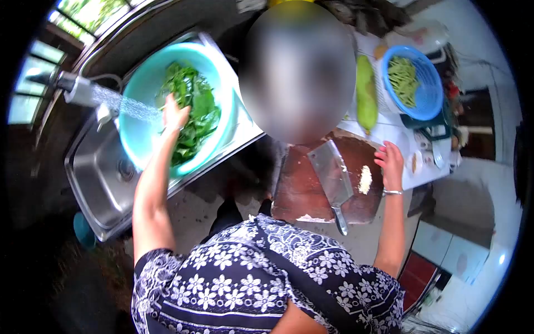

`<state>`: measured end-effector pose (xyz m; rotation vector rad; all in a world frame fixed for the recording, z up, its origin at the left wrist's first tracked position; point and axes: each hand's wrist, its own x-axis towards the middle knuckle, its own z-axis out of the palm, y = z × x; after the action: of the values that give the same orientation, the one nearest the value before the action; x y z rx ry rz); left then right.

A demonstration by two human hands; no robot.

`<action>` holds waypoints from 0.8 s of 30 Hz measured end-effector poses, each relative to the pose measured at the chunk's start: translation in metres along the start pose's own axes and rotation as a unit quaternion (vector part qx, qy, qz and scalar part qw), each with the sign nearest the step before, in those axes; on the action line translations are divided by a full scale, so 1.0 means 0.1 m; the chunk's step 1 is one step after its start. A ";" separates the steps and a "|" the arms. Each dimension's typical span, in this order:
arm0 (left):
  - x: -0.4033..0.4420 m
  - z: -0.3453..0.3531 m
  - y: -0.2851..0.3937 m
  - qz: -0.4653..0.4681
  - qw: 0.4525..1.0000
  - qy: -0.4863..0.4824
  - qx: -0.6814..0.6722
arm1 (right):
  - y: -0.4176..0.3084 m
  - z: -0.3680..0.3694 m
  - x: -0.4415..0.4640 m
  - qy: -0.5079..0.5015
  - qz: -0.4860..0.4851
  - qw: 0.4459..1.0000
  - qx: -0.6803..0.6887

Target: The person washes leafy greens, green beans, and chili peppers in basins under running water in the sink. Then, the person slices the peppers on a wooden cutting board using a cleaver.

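Water runs from the tap [78, 89] into a large turquoise basin [136, 139] resting on the sink. Inside the basin, my left hand [175, 115] touches leafy greens [201, 111]; its fingers are partly hidden among leaves and water. My right hand [391, 161] is raised at the right edge of the brown chopping board [295, 186], fingers apart and holding nothing. A cleaver [332, 175] lies flat on the board, its handle towards me. Just left of my right hand is a small pile of chopped white pieces [365, 180].
A blue basket [428, 92] with green beans [402, 82] stands on the white table [409, 133] at the right, beside a long green gourd [365, 92]. The steel sink bowl [103, 167] is at the left. A blurred round patch covers the top middle.
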<state>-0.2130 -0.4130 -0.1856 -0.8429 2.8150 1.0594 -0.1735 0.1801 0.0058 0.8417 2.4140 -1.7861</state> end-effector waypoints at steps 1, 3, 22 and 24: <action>-0.09 -0.16 0.18 -0.021 0.999 -0.026 -0.042 | -0.02 0.03 -0.02 -0.005 0.002 1.000 0.000; -0.03 -0.29 0.03 0.025 0.990 -0.045 -0.130 | -0.05 0.07 -0.02 -0.018 0.001 1.000 0.006; -0.39 -0.21 -0.19 0.086 0.928 -0.115 0.344 | -0.03 1.49 2.57 -0.133 -0.131 0.943 -0.274; -0.29 -0.36 -0.21 0.083 0.920 -0.115 0.365 | -0.12 1.52 2.55 -0.179 -0.086 0.927 -0.318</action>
<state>-0.1718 -0.4344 -0.1650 -0.3713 2.7503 0.0419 -0.4409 0.1454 -0.1191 0.2169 2.5944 -0.9400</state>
